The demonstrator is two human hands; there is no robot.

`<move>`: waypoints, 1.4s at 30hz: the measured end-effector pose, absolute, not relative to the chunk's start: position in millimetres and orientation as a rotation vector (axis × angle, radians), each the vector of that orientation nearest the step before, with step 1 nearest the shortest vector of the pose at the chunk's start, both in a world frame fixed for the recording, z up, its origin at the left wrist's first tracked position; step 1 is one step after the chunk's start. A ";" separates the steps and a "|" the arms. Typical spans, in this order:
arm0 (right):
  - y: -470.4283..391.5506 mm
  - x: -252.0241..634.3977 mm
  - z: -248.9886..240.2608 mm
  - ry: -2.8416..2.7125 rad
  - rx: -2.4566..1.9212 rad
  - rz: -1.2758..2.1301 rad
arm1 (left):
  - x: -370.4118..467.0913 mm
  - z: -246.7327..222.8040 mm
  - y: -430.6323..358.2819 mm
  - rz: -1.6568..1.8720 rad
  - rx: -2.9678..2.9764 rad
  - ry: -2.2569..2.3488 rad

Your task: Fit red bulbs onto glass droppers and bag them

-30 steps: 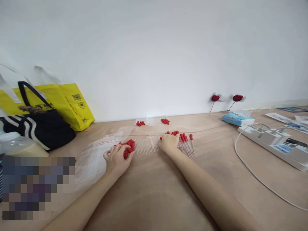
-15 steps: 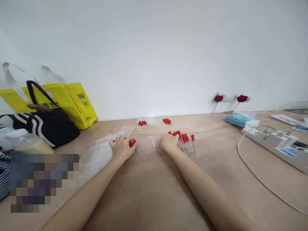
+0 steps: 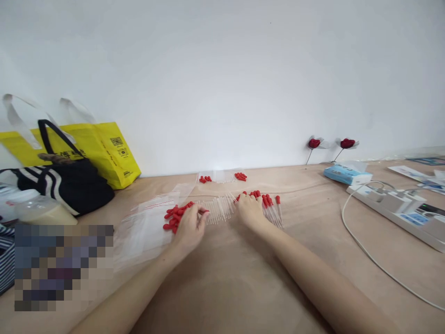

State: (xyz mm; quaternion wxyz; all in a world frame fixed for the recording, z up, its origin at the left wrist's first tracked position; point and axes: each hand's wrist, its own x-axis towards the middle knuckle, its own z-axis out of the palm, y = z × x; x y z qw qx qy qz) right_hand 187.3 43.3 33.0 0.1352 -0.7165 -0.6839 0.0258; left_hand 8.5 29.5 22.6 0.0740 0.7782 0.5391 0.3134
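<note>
My left hand is closed in a pinch, a red rubber dropper bulb at its fingertips. Just behind and left of it lies a heap of loose red bulbs. My right hand is closed on a clear dropper tube, whose end sticks out leftward; its fingertips are partly hidden. Between the hands, a row of bare clear tubes lies on the wooden table. Right of my right hand lie several droppers with red bulbs fitted on their tubes.
A clear bag with red-bulbed droppers lies near the wall. Flat zip bags are spread at left, beside a black bag and a yellow bag. A tissue pack, power strip and cable are at right.
My left hand has come off the red heap and turned rightward, with a bulb now showing at its fingertips. My right hand has shifted slightly right, a tube end now showing beside it.
</note>
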 end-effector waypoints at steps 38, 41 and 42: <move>-34.8 230.0 -12.1 -2.140 -1.122 -0.079 | 31.3 0.8 -7.3 0.906 2.505 1.198; -33.9 229.6 -14.2 -2.170 -1.114 -0.089 | 30.6 -0.5 -6.1 0.927 2.527 1.178; -33.4 229.5 -15.5 -2.176 -1.104 -0.102 | 30.6 -0.9 -5.7 0.929 2.533 1.169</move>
